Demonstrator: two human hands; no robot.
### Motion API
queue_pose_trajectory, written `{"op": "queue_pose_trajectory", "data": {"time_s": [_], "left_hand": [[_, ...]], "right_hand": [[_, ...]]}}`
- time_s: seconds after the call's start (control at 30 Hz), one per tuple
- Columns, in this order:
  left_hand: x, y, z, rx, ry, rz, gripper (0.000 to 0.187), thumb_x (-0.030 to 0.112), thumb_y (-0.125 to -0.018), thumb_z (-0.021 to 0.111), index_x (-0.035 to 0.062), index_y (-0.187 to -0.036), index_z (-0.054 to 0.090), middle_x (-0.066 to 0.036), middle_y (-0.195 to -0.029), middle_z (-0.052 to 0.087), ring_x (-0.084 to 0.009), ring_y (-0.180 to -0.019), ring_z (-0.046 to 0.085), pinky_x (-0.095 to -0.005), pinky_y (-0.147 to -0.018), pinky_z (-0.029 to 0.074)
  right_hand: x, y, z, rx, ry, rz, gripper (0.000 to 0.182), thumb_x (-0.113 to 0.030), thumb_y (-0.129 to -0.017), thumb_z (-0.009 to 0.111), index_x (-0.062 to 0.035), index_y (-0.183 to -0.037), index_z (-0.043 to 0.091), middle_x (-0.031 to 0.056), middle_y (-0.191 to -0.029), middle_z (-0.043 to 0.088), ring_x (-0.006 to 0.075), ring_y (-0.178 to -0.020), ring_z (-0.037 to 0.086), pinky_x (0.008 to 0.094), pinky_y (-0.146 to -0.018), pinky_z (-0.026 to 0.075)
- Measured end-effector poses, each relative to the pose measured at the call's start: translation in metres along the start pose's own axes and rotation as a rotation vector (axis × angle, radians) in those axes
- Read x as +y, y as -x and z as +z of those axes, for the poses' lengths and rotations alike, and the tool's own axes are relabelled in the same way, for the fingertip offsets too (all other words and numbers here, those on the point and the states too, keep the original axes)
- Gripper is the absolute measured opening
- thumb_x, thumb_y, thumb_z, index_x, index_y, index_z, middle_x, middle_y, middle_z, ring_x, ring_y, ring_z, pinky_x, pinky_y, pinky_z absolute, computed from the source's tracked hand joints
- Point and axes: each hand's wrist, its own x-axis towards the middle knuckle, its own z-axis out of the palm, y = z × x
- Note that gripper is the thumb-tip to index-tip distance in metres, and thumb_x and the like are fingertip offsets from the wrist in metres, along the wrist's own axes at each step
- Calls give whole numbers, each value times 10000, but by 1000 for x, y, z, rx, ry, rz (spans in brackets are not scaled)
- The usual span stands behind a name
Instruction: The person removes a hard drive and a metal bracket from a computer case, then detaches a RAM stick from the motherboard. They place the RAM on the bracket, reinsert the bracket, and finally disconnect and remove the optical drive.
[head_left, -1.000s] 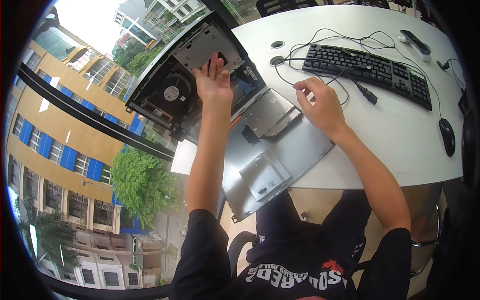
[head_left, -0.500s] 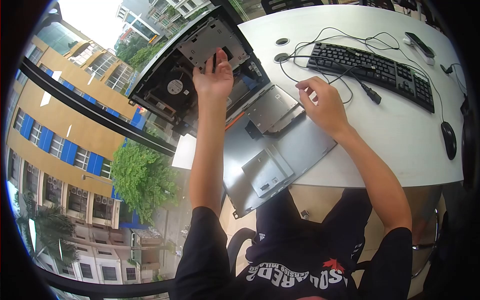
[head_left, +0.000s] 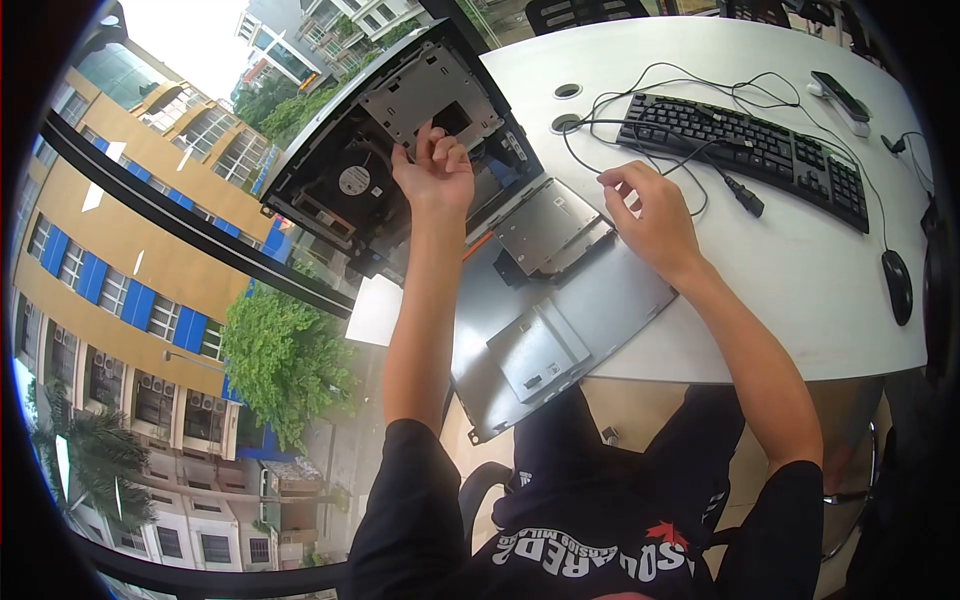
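Note:
An opened desktop computer case (head_left: 335, 210) stands at the table's left edge, with a metal drive bracket (head_left: 412, 92) and a round fan (head_left: 355, 180) inside. My left hand (head_left: 437, 178) is in front of the case, just below the bracket, palm up with fingers loosely bent and apart, holding nothing visible. A flat metal optical drive (head_left: 545, 228) lies on the case's side panel (head_left: 600, 300). Beside that drive's right end is my right hand (head_left: 655, 220), its fingers curved, thumb apart and nothing seen in them.
A black keyboard (head_left: 745, 150) lies on the white table (head_left: 800, 290), with a power cable (head_left: 740, 195) looping around it. Further right are a mouse (head_left: 897, 285) and a phone-like device (head_left: 840, 95). A white sheet (head_left: 376, 312) sits left of the panel.
My left hand has drawn down and slightly right, away from the bracket's opening, and its fingers have curled more. The right hand stays almost in place.

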Motion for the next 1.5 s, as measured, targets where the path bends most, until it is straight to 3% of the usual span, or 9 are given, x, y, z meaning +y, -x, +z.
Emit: {"op": "queue_pose_trajectory", "data": {"time_s": [0.4, 0.5, 0.8, 1.0, 1.1, 1.2, 1.23, 1.33, 1.5], "left_hand": [[-7, -7, 2, 135, -134, 118, 616, 515, -1073, 322, -6, -1159, 639, -49, -807, 537, -128, -573, 445, -265, -478, 350], [-1, 1, -3, 70, -121, 154, 583, 455, -1105, 312, -61, -1169, 577, -115, -881, 558, -151, -624, 490, -261, -483, 397], [2, 18, 13, 36, -134, 77, 535, 417, -1104, 376, -61, -1284, 536, -191, -1235, 641, -187, -805, 620, -279, -564, 467], [12, 33, 14, -67, -958, 191, 471, 284, -1051, 556, -51, -1382, 543, -193, -1247, 681, -215, -839, 665, -283, -619, 502], [9, 42, 14, -138, -1377, 308, 386, 202, -1007, 633, -52, -1298, 624, -160, -1152, 723, -203, -872, 688, -302, -668, 527], [11, 46, 12, -389, -2112, 873, 333, 147, -954, 684, -55, -1219, 670, -160, -1089, 734, -225, -915, 710, -334, -747, 550], [15, 36, 7, -546, -2212, 1115, 356, 138, -925, 703, -48, -1227, 668, -172, -1094, 719, -300, -971, 708, -389, -846, 552], [14, 32, 8, -632, -2434, 1172, 360, 150, -932, 693, -51, -1229, 667, -185, -1106, 710, -382, -1040, 675, -449, -921, 528], [8, 25, 27, -467, -2648, 752, 360, 174, -946, 666, -64, -1217, 663, -225, -1123, 698, -418, -1084, 654, -486, -943, 513]], "right_hand": [[2, 0, 0, -3, 2, 6, 182, -143, -922, 623, -31, -1017, 730, 94, -993, 727, 232, -856, 689, 368, -773, 541], [1, 0, -2, -7, 6, 19, 190, -146, -923, 618, -31, -1025, 730, 97, -1003, 728, 235, -861, 690, 368, -784, 545], [5, 1, 1, -30, 7, 20, 196, -144, -925, 619, -30, -1036, 733, 98, -1034, 733, 237, -868, 694, 368, -790, 549], [2, 2, 1, -36, 13, 29, 194, -146, -926, 621, -30, -1033, 733, 97, -1034, 733, 236, -867, 695, 366, -784, 552], [2, 3, 2, -38, 12, 22, 192, -144, -925, 621, -31, -1032, 733, 95, -1033, 732, 234, -870, 696, 364, -781, 553], [2, 2, 2, -38, 21, 16, 191, -143, -925, 620, -32, -1031, 734, 93, -1031, 734, 234, -872, 697, 363, -782, 553], [2, 2, 2, -38, 24, 15, 190, -142, -924, 620, -33, -1030, 735, 93, -1028, 734, 234, -872, 698, 363, -783, 553], [4, 2, 4, -33, 14, 14, 189, -142, -921, 623, -34, -1024, 739, 94, -1020, 737, 235, -870, 700, 364, -788, 553], [5, 2, 2, -12, 22, 2, 188, -144, -918, 626, -32, -1016, 741, 96, -1013, 738, 240, -873, 705, 364, -784, 555]]}}
